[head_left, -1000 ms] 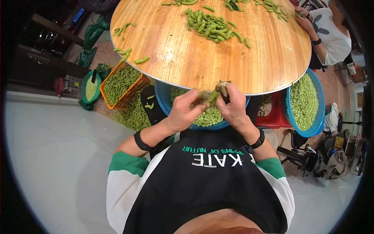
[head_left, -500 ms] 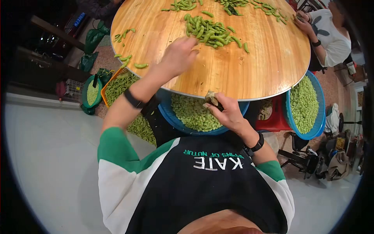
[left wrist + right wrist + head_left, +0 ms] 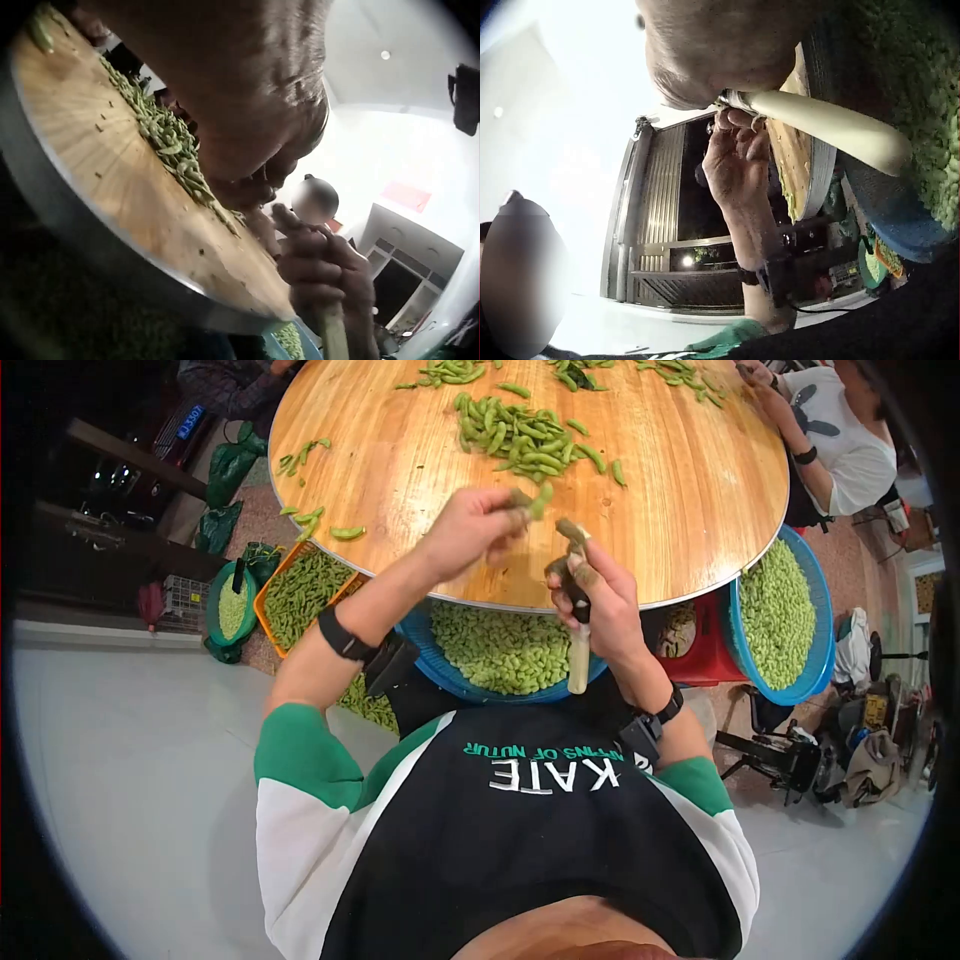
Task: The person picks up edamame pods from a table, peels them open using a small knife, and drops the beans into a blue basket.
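centre frame: left hand pinches edamame pod; right hand grips pale-handled tool; loose pinch could drop pod.

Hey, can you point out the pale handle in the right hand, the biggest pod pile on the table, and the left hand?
Pale handle [image 3: 829,127]: right wrist view, middle of its length.
Pod pile [image 3: 515,436]: head view, its centre.
Left hand [image 3: 470,530]: head view, back of it.

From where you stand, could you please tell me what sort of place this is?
Probably a home or small shop's ground floor, used for shelling beans: pods lie heaped on a round table, shelled beans lie in blue tubs, and a car shows nearby.
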Demonstrator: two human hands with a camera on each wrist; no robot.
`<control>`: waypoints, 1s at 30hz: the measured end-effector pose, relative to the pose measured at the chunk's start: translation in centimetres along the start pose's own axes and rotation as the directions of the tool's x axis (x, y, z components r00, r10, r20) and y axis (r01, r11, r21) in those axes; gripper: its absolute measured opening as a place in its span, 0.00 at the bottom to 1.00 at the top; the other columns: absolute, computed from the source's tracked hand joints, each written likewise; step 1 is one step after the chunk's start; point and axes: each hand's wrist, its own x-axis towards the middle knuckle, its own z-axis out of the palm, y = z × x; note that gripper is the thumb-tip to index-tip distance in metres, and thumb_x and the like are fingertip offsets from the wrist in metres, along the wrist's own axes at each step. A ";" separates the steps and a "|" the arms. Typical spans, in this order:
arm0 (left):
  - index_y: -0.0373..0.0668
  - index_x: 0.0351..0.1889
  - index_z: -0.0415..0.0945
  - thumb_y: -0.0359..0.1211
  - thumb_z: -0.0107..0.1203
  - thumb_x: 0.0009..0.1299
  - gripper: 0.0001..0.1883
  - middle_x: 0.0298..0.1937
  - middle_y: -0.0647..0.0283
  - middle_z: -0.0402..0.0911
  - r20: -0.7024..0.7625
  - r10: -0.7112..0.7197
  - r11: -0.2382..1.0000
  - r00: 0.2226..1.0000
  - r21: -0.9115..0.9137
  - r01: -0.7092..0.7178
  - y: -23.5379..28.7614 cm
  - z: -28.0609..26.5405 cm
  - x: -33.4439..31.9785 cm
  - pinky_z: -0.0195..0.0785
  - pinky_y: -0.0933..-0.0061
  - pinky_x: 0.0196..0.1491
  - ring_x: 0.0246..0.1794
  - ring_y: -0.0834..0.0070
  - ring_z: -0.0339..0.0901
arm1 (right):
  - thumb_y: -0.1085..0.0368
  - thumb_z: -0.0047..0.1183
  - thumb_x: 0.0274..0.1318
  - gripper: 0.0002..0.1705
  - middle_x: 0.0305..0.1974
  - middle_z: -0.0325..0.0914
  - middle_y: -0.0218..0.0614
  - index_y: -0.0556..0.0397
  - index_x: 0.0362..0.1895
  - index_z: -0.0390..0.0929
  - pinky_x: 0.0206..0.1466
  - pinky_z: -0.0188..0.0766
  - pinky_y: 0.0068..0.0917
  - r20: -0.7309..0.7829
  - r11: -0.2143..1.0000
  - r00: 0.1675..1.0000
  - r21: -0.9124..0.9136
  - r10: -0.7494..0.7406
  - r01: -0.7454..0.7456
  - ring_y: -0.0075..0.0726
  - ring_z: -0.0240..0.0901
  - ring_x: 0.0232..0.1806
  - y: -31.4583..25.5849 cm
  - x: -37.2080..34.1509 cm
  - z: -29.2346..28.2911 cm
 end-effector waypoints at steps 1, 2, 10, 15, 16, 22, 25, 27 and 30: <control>0.40 0.38 0.77 0.33 0.51 0.71 0.07 0.25 0.74 0.73 0.095 -0.040 0.989 0.995 -0.137 0.053 0.0 0.6 -1.0 0.58 0.88 0.20 0.21 0.91 0.67 | 0.63 0.40 0.68 0.22 0.32 0.72 0.34 0.55 0.64 0.62 0.19 0.59 0.16 0.027 0.998 0.999 0.063 0.020 -0.022 0.20 0.62 0.22 0.3 0.3 -0.1; 0.40 0.38 0.77 0.33 0.51 0.71 0.07 0.25 0.74 0.73 0.099 -0.045 0.988 0.994 -0.140 0.058 -0.1 1.0 -1.6 0.58 0.88 0.20 0.21 0.91 0.67 | 0.63 0.40 0.68 0.22 0.32 0.72 0.34 0.55 0.64 0.62 0.19 0.59 0.16 0.021 0.998 0.999 0.064 0.025 -0.026 0.20 0.62 0.22 0.3 0.3 -0.1; 0.38 0.38 0.75 0.32 0.50 0.72 0.07 0.24 0.76 0.68 0.130 -0.002 0.997 0.991 -0.073 0.011 -0.4 1.4 -3.6 0.54 0.86 0.22 0.21 0.91 0.61 | 0.63 0.41 0.67 0.14 0.30 0.69 0.34 0.54 0.53 0.67 0.18 0.57 0.16 0.206 0.938 0.972 0.302 0.112 -0.172 0.20 0.59 0.21 0.0 -0.7 0.1; 0.38 0.38 0.74 0.31 0.50 0.72 0.06 0.25 0.74 0.69 0.141 0.084 0.996 0.986 -0.055 -0.077 -0.9 1.3 -3.8 0.56 0.86 0.22 0.21 0.89 0.62 | 0.63 0.41 0.67 0.12 0.30 0.70 0.34 0.55 0.49 0.69 0.18 0.57 0.15 0.167 0.970 0.982 0.209 0.089 -0.124 0.19 0.58 0.19 0.2 -0.9 0.4; 0.37 0.37 0.73 0.31 0.50 0.71 0.06 0.25 0.73 0.70 0.136 0.083 0.993 0.987 -0.099 -0.070 -0.9 1.4 -3.9 0.57 0.85 0.22 0.21 0.89 0.63 | 0.63 0.41 0.68 0.12 0.30 0.70 0.34 0.55 0.49 0.69 0.18 0.57 0.15 0.153 0.978 0.985 0.182 0.075 -0.102 0.19 0.58 0.19 0.2 -0.9 0.5; 0.35 0.41 0.73 0.29 0.52 0.70 0.07 0.27 0.67 0.73 0.306 -0.038 0.890 0.951 -0.423 0.171 -2.0 0.3 -3.1 0.62 0.83 0.18 0.20 0.86 0.68 | 0.62 0.44 0.66 0.15 0.27 0.66 0.31 0.58 0.52 0.68 0.16 0.54 0.13 0.159 0.933 0.977 0.311 0.140 -0.184 0.17 0.55 0.18 0.2 -1.1 0.5; 0.34 0.46 0.73 0.28 0.52 0.70 0.09 0.28 0.65 0.74 0.471 -0.023 0.675 0.882 -0.643 0.361 -2.9 0.4 -3.2 0.63 0.83 0.17 0.19 0.85 0.68 | 0.63 0.45 0.66 0.15 0.27 0.65 0.30 0.59 0.51 0.68 0.14 0.52 0.12 0.299 0.834 0.930 0.440 0.215 -0.334 0.17 0.54 0.18 0.7 -1.2 -0.5; 0.34 0.49 0.73 0.28 0.51 0.70 0.11 0.29 0.63 0.77 0.548 0.050 0.517 0.835 -0.729 0.448 -3.1 0.8 -3.3 0.65 0.83 0.17 0.19 0.84 0.68 | 0.63 0.44 0.66 0.14 0.28 0.66 0.32 0.57 0.50 0.68 0.15 0.54 0.12 0.354 0.786 0.914 0.501 0.197 -0.363 0.18 0.55 0.18 1.2 -1.0 -1.1; 0.35 0.47 0.74 0.28 0.50 0.71 0.10 0.30 0.64 0.77 0.317 -0.053 0.804 0.947 -0.548 0.229 -2.6 1.2 -3.2 0.65 0.83 0.17 0.22 0.85 0.70 | 0.64 0.43 0.66 0.14 0.30 0.67 0.34 0.55 0.52 0.68 0.16 0.55 0.13 0.320 0.766 0.928 0.542 0.192 -0.345 0.20 0.56 0.19 0.8 -0.9 -0.9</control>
